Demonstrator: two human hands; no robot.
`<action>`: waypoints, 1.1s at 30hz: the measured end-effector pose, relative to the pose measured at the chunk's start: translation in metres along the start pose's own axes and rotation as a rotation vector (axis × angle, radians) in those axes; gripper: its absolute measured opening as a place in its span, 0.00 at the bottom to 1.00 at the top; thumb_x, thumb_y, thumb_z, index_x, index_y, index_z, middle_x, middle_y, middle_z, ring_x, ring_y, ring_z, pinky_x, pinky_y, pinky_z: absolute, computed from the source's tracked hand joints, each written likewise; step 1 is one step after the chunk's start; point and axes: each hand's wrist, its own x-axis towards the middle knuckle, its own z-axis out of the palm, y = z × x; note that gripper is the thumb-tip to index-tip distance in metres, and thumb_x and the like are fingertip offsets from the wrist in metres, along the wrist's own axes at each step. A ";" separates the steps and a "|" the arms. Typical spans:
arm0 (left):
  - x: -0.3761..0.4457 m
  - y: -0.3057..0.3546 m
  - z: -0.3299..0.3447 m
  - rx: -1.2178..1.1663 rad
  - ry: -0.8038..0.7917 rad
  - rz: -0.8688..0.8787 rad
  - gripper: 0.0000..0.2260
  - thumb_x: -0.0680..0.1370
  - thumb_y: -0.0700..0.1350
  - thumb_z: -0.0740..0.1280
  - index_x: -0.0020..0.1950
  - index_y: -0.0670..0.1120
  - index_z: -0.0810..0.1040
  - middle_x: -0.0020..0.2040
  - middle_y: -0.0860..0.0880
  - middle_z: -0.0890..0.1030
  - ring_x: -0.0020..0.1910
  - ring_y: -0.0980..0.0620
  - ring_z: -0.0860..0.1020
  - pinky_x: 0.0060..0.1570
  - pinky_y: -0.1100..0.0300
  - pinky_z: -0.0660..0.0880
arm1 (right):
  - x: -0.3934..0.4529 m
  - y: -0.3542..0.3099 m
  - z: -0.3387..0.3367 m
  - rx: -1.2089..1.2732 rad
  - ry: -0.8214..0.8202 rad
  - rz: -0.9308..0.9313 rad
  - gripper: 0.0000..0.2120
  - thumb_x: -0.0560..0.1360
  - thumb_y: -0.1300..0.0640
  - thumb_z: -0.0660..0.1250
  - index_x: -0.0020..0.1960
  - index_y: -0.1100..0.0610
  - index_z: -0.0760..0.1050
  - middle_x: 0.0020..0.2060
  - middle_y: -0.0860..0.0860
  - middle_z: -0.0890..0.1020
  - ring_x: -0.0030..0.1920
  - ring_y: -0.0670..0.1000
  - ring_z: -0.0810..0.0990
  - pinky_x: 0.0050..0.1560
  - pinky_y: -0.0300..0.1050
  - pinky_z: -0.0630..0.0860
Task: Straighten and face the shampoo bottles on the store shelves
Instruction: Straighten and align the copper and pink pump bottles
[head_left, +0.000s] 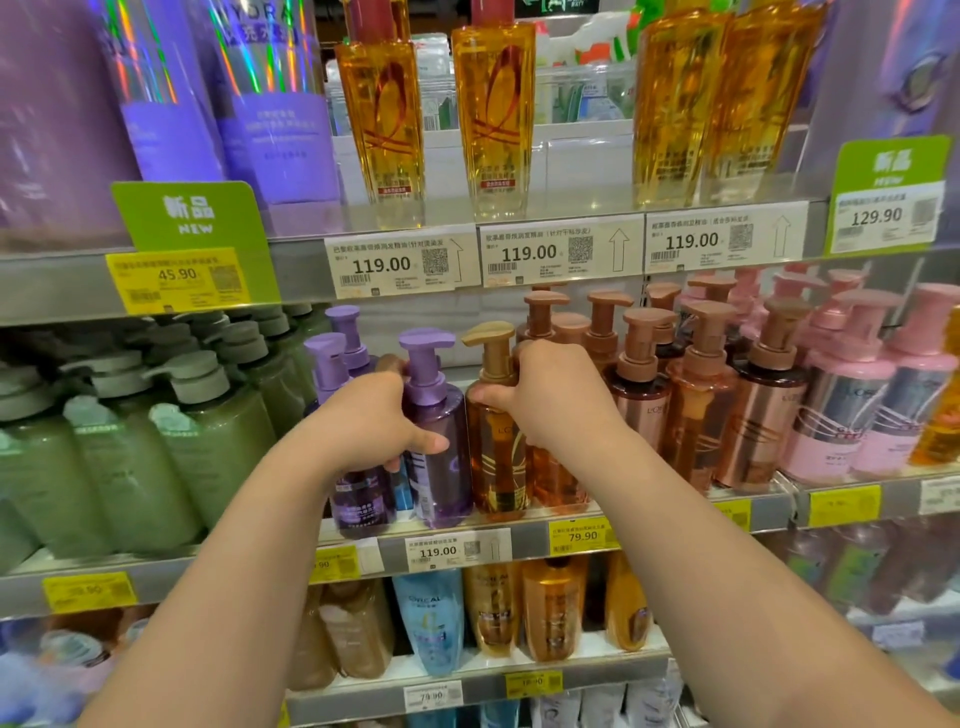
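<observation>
On the middle shelf (675, 512) a purple pump bottle (441, 457) stands upright beside a gold-amber pump bottle (493, 462). My left hand (374, 421) wraps the purple bottle from the left, thumb across its front. My right hand (550, 400) grips the gold-amber bottle at its shoulder below the pump. More purple bottles (358, 499) stand behind and left of my left hand, partly hidden by it. Rose-gold pump bottles (701, 410) fill the row to the right.
Green pump bottles (171, 447) crowd the left of the same shelf, pink ones (852, 415) the right. Tall amber oil bottles (491, 119) and purple boxes (280, 130) stand on the shelf above. Price tags (439, 551) line the shelf edges. Lower shelves hold more bottles (550, 608).
</observation>
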 end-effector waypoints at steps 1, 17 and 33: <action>-0.001 0.001 0.001 -0.002 0.020 0.002 0.29 0.68 0.53 0.78 0.63 0.49 0.68 0.49 0.52 0.81 0.30 0.53 0.81 0.34 0.55 0.78 | -0.001 0.000 0.000 0.000 0.003 -0.003 0.24 0.70 0.36 0.72 0.48 0.57 0.80 0.41 0.55 0.83 0.45 0.58 0.82 0.39 0.46 0.74; -0.007 0.012 -0.011 -0.072 0.043 0.004 0.25 0.72 0.50 0.75 0.60 0.45 0.65 0.54 0.48 0.83 0.28 0.49 0.79 0.36 0.55 0.77 | -0.003 -0.001 -0.004 -0.018 0.014 -0.023 0.22 0.71 0.36 0.72 0.45 0.55 0.77 0.38 0.52 0.77 0.45 0.58 0.81 0.39 0.45 0.71; 0.001 0.007 -0.009 -0.082 -0.013 0.044 0.17 0.72 0.51 0.75 0.53 0.48 0.71 0.39 0.46 0.84 0.24 0.53 0.77 0.32 0.57 0.75 | -0.005 -0.005 -0.003 -0.019 0.000 0.035 0.23 0.71 0.36 0.71 0.49 0.56 0.79 0.36 0.54 0.82 0.37 0.56 0.82 0.40 0.48 0.80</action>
